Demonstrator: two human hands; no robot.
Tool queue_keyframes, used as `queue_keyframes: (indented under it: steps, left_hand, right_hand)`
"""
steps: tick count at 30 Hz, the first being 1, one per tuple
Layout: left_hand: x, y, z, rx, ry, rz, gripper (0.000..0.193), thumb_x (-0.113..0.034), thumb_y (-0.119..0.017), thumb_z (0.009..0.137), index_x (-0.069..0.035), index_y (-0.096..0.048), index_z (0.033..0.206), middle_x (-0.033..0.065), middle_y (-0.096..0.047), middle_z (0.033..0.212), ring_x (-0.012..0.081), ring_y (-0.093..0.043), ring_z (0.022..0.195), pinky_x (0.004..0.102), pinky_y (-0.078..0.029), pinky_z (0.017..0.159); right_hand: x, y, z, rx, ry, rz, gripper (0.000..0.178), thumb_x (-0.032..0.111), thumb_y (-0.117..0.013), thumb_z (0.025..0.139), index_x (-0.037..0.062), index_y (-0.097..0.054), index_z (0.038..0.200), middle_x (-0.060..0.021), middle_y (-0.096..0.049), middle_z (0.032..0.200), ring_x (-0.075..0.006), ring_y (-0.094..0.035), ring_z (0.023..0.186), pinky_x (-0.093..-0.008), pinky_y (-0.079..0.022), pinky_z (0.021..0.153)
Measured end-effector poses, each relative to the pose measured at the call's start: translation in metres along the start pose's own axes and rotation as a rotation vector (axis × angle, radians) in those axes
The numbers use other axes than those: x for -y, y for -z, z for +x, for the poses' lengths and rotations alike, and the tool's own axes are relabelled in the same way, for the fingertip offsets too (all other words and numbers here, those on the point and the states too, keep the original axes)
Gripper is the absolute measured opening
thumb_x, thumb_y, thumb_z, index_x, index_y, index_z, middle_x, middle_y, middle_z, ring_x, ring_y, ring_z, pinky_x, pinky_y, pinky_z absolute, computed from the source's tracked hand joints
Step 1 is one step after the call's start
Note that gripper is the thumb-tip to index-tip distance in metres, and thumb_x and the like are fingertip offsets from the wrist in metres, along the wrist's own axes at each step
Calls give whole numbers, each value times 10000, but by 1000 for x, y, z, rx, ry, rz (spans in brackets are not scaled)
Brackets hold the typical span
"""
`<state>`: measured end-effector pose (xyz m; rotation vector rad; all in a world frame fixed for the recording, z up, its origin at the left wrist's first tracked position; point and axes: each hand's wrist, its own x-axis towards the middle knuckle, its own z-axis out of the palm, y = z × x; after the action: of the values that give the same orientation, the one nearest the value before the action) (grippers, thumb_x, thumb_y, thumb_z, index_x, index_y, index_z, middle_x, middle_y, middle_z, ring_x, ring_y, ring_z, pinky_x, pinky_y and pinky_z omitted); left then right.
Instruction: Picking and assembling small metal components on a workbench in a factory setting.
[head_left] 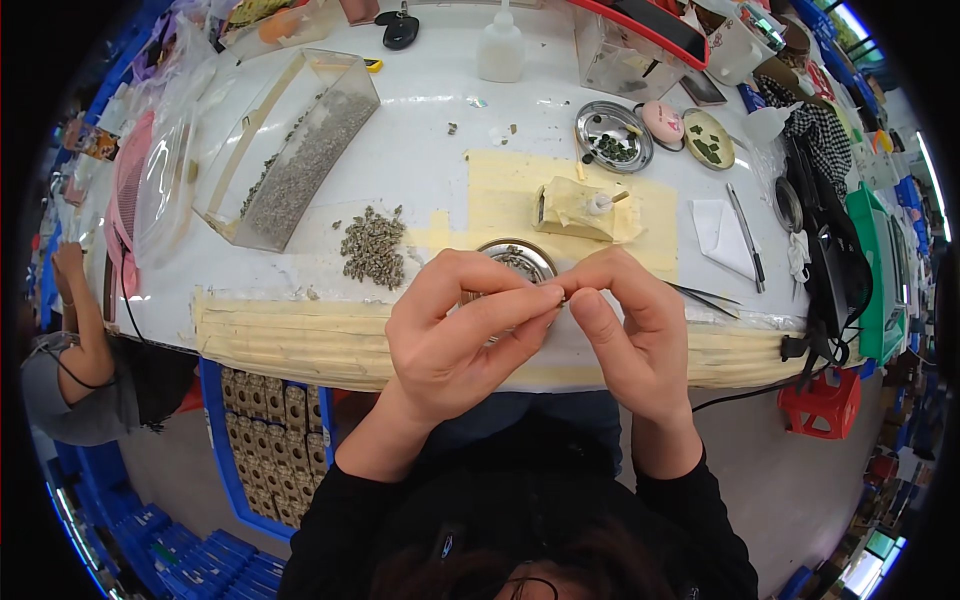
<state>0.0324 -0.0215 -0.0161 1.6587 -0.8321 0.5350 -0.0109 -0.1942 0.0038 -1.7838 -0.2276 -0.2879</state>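
Note:
My left hand [450,335] and my right hand [635,330] meet at the fingertips over the near edge of the table. Both are closed in a pinch, with a tiny dark piece barely showing between them, too small to name. Just behind the fingers sits a round metal dish [487,246] with small greyish pieces in it, partly hidden by my left hand. To the left lies a loose pile of small grey-brown pieces [372,246]. A taped block [570,210] with a small white-topped bottle [598,204] stands beyond my right hand.
A clear bin [345,75] of grey pieces lies tilted at left. Tweezers [705,298], a pen [745,235] and round dishes with green pieces [612,165] are at right. A white squeeze bottle [500,50] stands far back. Another person's arm [85,320] shows at far left.

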Motion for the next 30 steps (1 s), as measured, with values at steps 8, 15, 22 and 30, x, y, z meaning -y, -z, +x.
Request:
queue_keyframes:
  steps: [8, 15, 22, 30]
  left_hand:
    - [2, -4, 0, 12, -36, 35, 305, 68, -792, 651, -18, -739, 938, 59, -632, 838, 194, -612, 725, 284, -487, 591]
    - [2, -6, -1, -2, 4, 50, 307, 75, -786, 660, -24, -741, 948, 55, -627, 835, 182, -612, 720, 280, -487, 583]
    - [2, -4, 0, 19, -14, 5, 323, 77, -787, 661, -22, -743, 965, 58, -629, 839, 174, -614, 724, 268, -490, 581]
    - [3, -7, -1, -14, -16, 89, 274, 71, -781, 662, -16, -724, 916, 67, -631, 827, 188, -609, 690, 284, -485, 560]
  right_hand:
    - [-6, -1, -1, -77, 54, -81, 62, 48, -727, 833, 14, -679, 855, -61, -637, 769, -184, -566, 704, -291, -451, 663]
    - [-8, -11, 2, -215, 379, -454, 80, 12, -736, 784, 34, -688, 845, -71, -644, 768, -237, -570, 698, -317, -452, 635]
    - [-10, -10, -4, -129, 156, -138, 55, 13, -717, 803, 30, -694, 850, -77, -669, 802, -236, -583, 706, -313, -456, 640]
    - [-14, -13, -1, -263, 443, -528, 127, 29, -761, 755, 38, -676, 849, -57, -640, 774, -232, -570, 687, -325, -450, 613]
